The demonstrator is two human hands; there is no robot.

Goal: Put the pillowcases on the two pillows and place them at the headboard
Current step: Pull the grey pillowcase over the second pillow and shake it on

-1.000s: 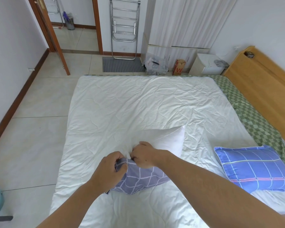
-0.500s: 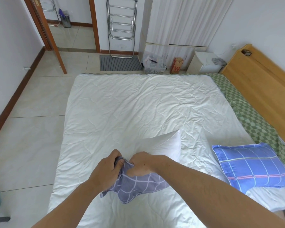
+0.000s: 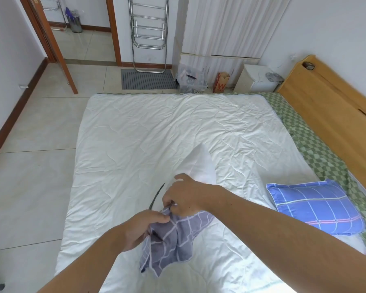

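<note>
A bare white pillow (image 3: 201, 166) stands tilted up on the white quilt (image 3: 156, 127), its near end inside a grey-purple checked pillowcase (image 3: 173, 240). My left hand (image 3: 144, 227) grips the bunched edge of that pillowcase. My right hand (image 3: 186, 195) pinches the same edge against the pillow. A second pillow in a blue plaid case (image 3: 317, 208) lies flat at the right, next to the wooden headboard (image 3: 334, 115).
A green checked sheet (image 3: 317, 153) shows along the headboard side. Beyond the bed stand a white nightstand (image 3: 256, 79), a plastic bin (image 3: 190, 79), a red box (image 3: 221, 82), a metal rack (image 3: 149, 32) and a grey mat (image 3: 146, 79). Tiled floor lies at the left.
The white pillow has been tipped up from lying flat, its far corner now raised. Both hands have pulled the pillowcase edge nearer to me, and more of the case hangs loose.
</note>
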